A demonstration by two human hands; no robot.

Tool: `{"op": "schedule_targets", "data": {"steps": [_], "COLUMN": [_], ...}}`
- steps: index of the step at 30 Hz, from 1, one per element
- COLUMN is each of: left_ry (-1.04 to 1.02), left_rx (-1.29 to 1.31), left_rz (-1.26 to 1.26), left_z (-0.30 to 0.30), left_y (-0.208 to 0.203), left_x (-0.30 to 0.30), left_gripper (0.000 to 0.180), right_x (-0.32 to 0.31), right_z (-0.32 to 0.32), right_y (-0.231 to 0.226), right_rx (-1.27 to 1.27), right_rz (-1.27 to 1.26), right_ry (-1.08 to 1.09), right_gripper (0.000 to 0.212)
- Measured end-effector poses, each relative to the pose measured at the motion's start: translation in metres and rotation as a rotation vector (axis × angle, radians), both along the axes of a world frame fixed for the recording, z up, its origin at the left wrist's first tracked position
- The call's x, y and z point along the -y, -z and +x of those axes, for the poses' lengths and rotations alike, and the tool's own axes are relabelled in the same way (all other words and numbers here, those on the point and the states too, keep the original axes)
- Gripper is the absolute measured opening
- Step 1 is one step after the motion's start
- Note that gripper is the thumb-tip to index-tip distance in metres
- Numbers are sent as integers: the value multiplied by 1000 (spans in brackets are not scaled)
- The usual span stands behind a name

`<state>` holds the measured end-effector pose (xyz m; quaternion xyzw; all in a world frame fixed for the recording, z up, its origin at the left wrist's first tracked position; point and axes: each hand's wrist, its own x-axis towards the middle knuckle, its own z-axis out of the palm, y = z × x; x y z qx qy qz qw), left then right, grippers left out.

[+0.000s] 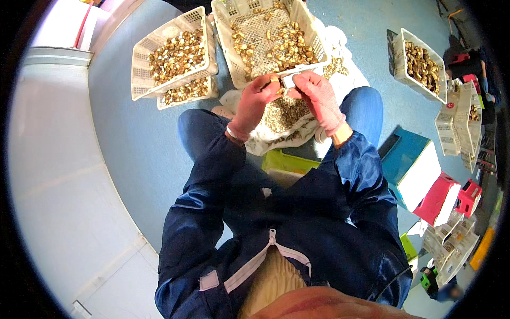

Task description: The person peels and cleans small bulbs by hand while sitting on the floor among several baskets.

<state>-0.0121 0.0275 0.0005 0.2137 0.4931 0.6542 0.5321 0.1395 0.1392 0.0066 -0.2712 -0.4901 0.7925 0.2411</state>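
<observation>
Both my hands wear pinkish gloves and meet in front of me, above the near edge of a large white crate (313, 65). Brown-capped mushrooms (289, 45) lie in it. My left hand (252, 106) is closed at the fingertips on a small mushroom (274, 78). Between the thumb and fingers of my right hand (321, 101) is a small white block-like tool (288, 81), right beside the mushroom; its working end is hidden. Below the hands, a white cloth (255, 142) carries a heap of small mushroom trimmings (284, 112).
Stacked white crates (139, 80) of mushrooms stand at left, another mushroom crate (399, 61) at far right. A lime-green stool (289, 161) shows between my knees. Blue box (406, 162) and red stools (438, 199) stand at right. A white wall panel (58, 175) runs along the left.
</observation>
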Motion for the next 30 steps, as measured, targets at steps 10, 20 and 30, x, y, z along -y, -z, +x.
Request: {"op": "schedule_targets", "data": {"steps": [10, 20, 30], "left_ry": [144, 177, 218], "left_rx": [-646, -553, -171], "left_rz": [-167, -196, -117], "left_z": [-1, -4, -9], "left_y": [-11, -20, -6], "left_x": [10, 9, 13], "left_gripper": [34, 38, 46], "right_x": [-10, -14, -14], "right_z": [1, -1, 1], "right_y": [-6, -7, -7], "right_rx": [148, 196, 178], "right_rz": [1040, 1025, 1010], "right_ry": [-62, 23, -75], "right_gripper": [12, 13, 13]}}
